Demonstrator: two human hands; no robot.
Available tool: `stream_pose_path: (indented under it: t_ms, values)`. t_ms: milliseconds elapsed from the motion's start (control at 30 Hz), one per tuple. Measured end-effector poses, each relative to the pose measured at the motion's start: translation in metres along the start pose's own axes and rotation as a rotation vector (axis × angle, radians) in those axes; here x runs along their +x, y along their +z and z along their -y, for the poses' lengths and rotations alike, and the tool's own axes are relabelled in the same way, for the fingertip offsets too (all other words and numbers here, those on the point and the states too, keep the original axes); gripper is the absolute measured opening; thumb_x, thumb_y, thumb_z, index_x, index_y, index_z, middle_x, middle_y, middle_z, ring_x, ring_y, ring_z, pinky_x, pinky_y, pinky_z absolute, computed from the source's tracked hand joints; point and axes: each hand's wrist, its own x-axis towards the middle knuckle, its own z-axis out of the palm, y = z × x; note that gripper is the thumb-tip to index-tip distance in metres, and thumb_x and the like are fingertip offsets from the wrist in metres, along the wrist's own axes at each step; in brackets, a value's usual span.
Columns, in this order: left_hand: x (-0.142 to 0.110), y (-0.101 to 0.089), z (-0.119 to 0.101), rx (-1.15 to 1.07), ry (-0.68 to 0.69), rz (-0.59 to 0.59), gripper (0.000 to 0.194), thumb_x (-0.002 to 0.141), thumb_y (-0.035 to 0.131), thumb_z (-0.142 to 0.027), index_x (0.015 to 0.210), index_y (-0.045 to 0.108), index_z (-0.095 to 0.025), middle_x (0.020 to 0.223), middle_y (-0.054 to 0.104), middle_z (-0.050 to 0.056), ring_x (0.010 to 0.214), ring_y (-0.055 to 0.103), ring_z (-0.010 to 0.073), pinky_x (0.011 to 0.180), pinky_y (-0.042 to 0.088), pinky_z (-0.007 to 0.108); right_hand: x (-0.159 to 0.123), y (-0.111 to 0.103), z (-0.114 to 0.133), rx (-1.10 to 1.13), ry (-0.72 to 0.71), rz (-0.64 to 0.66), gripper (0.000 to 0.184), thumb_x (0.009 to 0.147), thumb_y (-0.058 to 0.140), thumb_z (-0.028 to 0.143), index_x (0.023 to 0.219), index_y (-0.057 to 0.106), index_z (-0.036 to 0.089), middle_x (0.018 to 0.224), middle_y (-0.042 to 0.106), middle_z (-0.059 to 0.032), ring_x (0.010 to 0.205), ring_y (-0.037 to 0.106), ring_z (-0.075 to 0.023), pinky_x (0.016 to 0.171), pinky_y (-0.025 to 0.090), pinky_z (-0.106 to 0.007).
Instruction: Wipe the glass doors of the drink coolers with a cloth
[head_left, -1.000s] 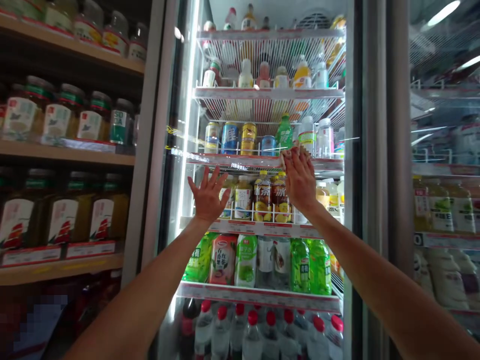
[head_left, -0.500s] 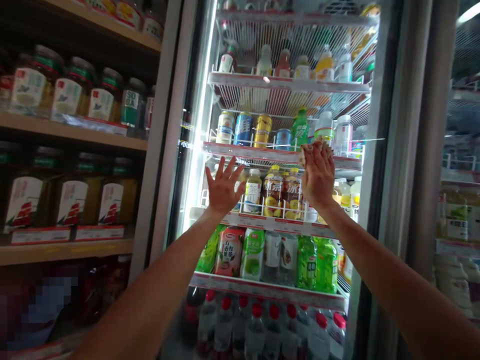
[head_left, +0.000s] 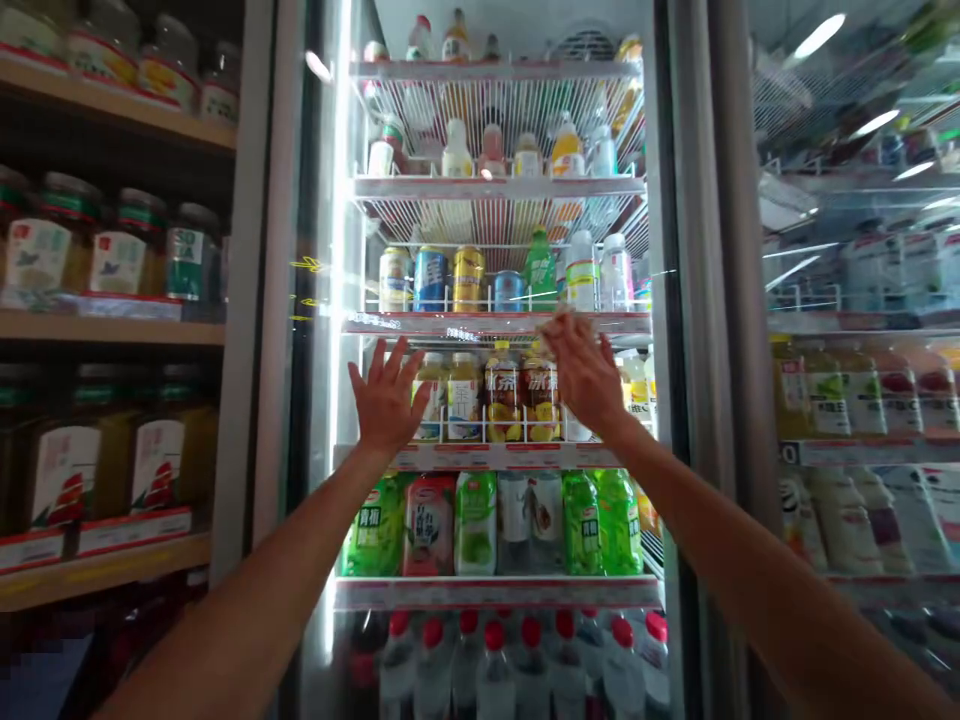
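Note:
A lit drinks fridge with a glass door stands in front of me. My left hand, fingers spread and palm forward, is at the glass on the left and holds nothing. On the right, my right hand presses a crumpled, light-coloured cloth to the glass, slightly blurred. Its palm side is hidden from me. Behind the glass, cans and bottles line a shelf level with the cloth. Tea bottles with yellow caps show between my two hands.
Wooden shelves with jars and bottles stand at the left, beside the metal frame. Another fridge section with bottles lies to the right, past a metal upright. Red-capped bottles fill the bottom.
The view swung right and down, then back. My right hand and the cloth have shifted a little left on the glass and the hand has tilted. My left hand stays spread.

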Motion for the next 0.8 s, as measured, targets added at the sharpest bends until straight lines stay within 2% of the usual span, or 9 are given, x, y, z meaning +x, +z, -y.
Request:
stream_pose_path:
  t_ms: [67,133,267,367,500,567,633,733,800]
  values:
    - [0.000,0.001,0.001,-0.004,0.001,-0.006,0.045,0.083,0.044,-0.041,0.127,0.045,-0.028,0.140,0.037,0.005,0.134,0.023,0.0256,0.109,0.003,0.052,0.011,-0.002,-0.016,-0.025,0.184,-0.143,0.059,0.084,0.033,0.015,0.140,0.018,0.028,0.148,0.022,0.0001,0.136,0.020,-0.0236,0.109,0.023,-0.051]
    - [0.000,0.001,0.001,0.000,0.001,-0.007,0.045,0.083,0.044,-0.041,0.127,0.045,-0.028,0.140,0.037,0.005,0.134,0.023,0.0256,0.109,0.003,0.052,0.008,0.003,-0.013,-0.008,0.198,-0.192,0.060,0.085,0.032,0.015,0.141,0.015,0.029,0.148,0.020,0.0006,0.136,0.019,-0.0243,0.108,0.024,-0.052]
    - [-0.001,0.000,0.000,0.006,-0.018,0.013,0.045,0.084,0.043,-0.041,0.126,0.046,-0.026,0.140,0.037,0.005,0.135,0.021,0.0248,0.109,0.002,0.051,-0.036,0.015,0.025,0.091,-0.194,-0.034,0.067,0.084,0.038,0.015,0.141,0.008,0.033,0.148,0.022,0.0044,0.137,0.018,-0.0212,0.111,0.024,-0.047]
    - [-0.001,-0.001,-0.001,-0.008,-0.031,0.038,0.046,0.084,0.042,-0.042,0.127,0.045,-0.026,0.141,0.036,0.005,0.135,0.019,0.0241,0.109,-0.001,0.050,-0.049,0.011,0.025,0.098,-0.440,0.102,0.070,0.084,0.041,0.014,0.141,0.005,0.034,0.146,0.026,0.0051,0.136,0.021,-0.0185,0.112,0.024,-0.044]
    - [0.000,-0.001,-0.001,0.004,-0.030,0.034,0.046,0.084,0.043,-0.042,0.126,0.045,-0.025,0.141,0.035,0.005,0.135,0.020,0.0246,0.109,0.000,0.050,-0.013,0.001,-0.012,0.000,-0.068,-0.159,0.064,0.085,0.032,0.010,0.141,0.010,0.031,0.149,0.019,0.0031,0.136,0.019,-0.0231,0.109,0.023,-0.052]
    - [0.000,0.000,-0.001,0.004,-0.023,0.027,0.046,0.084,0.043,-0.041,0.127,0.045,-0.026,0.141,0.035,0.004,0.135,0.020,0.0246,0.109,0.001,0.051,-0.007,0.001,-0.014,-0.007,0.030,-0.233,0.062,0.086,0.032,0.011,0.141,0.012,0.030,0.149,0.016,0.0023,0.137,0.017,-0.0247,0.108,0.024,-0.053]
    - [-0.001,0.000,-0.001,0.004,-0.016,0.025,0.046,0.084,0.044,-0.041,0.127,0.044,-0.026,0.142,0.035,0.004,0.135,0.020,0.0245,0.109,0.001,0.051,-0.025,0.005,0.000,0.017,-0.057,-0.159,0.063,0.085,0.035,0.012,0.141,0.011,0.030,0.149,0.016,0.0021,0.137,0.016,-0.0238,0.109,0.026,-0.050]
    - [-0.002,-0.001,-0.001,0.023,-0.002,0.032,0.047,0.085,0.043,-0.040,0.129,0.042,-0.025,0.142,0.033,0.005,0.136,0.018,0.0239,0.109,0.002,0.050,-0.066,0.006,0.019,0.055,-0.383,0.086,0.069,0.084,0.040,0.013,0.142,0.006,0.030,0.148,0.023,0.0032,0.136,0.019,-0.0203,0.109,0.030,-0.044]
    - [-0.002,-0.002,-0.002,0.035,0.005,0.051,0.047,0.086,0.042,-0.038,0.130,0.040,-0.024,0.143,0.032,0.005,0.136,0.017,0.0238,0.109,0.004,0.050,-0.075,-0.001,0.010,0.039,-0.511,0.177,0.070,0.084,0.040,0.013,0.141,0.004,0.032,0.147,0.024,0.0042,0.135,0.022,-0.0188,0.108,0.032,-0.042]
